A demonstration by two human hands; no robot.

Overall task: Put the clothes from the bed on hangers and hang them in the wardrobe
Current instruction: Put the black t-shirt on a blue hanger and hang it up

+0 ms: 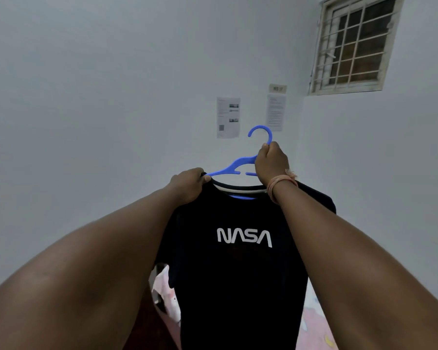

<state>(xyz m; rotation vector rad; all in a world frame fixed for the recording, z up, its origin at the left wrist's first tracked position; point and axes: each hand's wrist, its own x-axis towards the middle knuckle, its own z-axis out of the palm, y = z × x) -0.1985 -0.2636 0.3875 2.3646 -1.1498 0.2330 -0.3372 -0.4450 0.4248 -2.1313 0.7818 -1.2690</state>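
The hanger (pixel 234 168) sits inside the neck of the T-shirt (pixel 238 261), its hook above the right hand (pixel 271 164) fingers; the left hand (pixel 189 184) fingers pinch the collar to their left. Two papers (pixel 228 117) and a window (pixel 352 44) lie behind on the walls

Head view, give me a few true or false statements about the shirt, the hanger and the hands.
1. The hanger is red. False: it is blue.
2. The right hand grips the hanger below its hook. True.
3. The shirt reads NASA in white. True.
4. The left hand hangs idle. False: it grips the shirt's shoulder at the hanger's end.
5. The shirt lies flat on the bed. False: it is held up in the air.
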